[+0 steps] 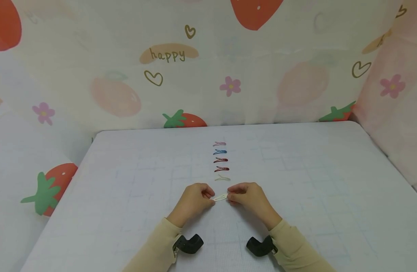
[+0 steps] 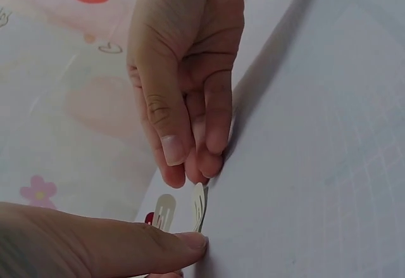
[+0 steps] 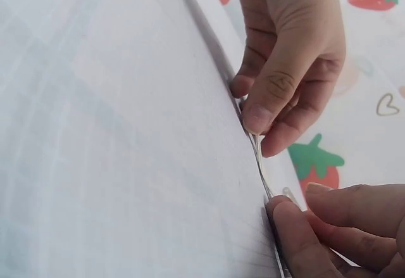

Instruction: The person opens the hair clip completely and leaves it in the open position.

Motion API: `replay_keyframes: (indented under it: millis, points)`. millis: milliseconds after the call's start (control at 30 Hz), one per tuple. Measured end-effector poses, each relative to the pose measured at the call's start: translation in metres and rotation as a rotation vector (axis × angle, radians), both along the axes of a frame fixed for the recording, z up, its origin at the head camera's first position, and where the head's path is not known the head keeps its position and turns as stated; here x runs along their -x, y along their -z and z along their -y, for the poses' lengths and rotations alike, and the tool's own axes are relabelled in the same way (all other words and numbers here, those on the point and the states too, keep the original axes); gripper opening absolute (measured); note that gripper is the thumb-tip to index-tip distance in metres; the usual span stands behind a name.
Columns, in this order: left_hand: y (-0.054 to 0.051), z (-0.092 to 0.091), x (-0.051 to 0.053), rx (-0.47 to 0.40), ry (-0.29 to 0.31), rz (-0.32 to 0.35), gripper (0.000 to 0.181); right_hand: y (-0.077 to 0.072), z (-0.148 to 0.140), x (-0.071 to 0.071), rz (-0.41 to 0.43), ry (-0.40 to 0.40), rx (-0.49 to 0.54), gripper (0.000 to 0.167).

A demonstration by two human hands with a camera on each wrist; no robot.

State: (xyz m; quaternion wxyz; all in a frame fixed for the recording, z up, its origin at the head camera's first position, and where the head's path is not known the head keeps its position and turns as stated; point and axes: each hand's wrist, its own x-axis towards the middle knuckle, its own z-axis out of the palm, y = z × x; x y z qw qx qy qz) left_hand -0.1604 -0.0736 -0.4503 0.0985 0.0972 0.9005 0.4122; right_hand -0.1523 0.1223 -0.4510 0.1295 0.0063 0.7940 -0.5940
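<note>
A cream snap hair clip (image 1: 220,197) lies between the two hands, low over the white table. My left hand (image 1: 194,201) pinches its left end between thumb and finger. At the other end my right hand (image 1: 250,199) touches the tip with its fingertips; in the left wrist view its thumb stands clear of the clip (image 2: 199,203). The right wrist view shows the clip (image 3: 261,167) nearly edge-on. Just beyond the hands lies a pale green hair clip (image 1: 223,178), the nearest of a column with its two prongs spread.
Farther up the column are two dark red hair clips (image 1: 221,169), a blue hair clip (image 1: 220,152) and a pink hair clip (image 1: 219,144), all spread. A strawberry-printed cloth (image 1: 208,90) hangs behind the table (image 1: 310,162). Black wrist mounts (image 1: 191,244) stick out from both sleeves.
</note>
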Motion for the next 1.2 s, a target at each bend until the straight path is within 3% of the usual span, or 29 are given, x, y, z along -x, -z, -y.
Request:
replay_keyframes:
  millis: [367,1200]
  points:
    - [0.0034,0.0001,-0.0008,0.006,0.025,-0.048,0.007,0.0019,-0.0009,0.0004,0.024,-0.020,0.054,0.026]
    - [0.0042,0.0030,0.0006,-0.028,0.010,-0.031,0.004,0.0042,-0.0017,0.0041,0.061,-0.028,0.087,0.025]
